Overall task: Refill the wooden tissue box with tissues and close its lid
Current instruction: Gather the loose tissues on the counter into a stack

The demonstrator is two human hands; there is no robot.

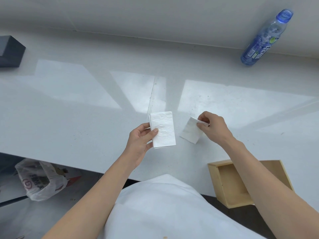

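My left hand (140, 142) holds a stack of folded white tissues (163, 130) above the white table, thumb on top. My right hand (213, 125) pinches the upper corner of a single folded tissue (190, 131), which hangs down just right of the stack. The open wooden tissue box (229, 183) sits at the table's near edge, lower right, partly hidden under my right forearm. Its inside looks empty where visible. No lid is in sight.
A blue plastic bottle (265, 38) lies against the wall at the far right. A dark grey box (10, 50) stands at the far left. Below the table's left edge, a plastic bag (39, 181) sits on the floor.
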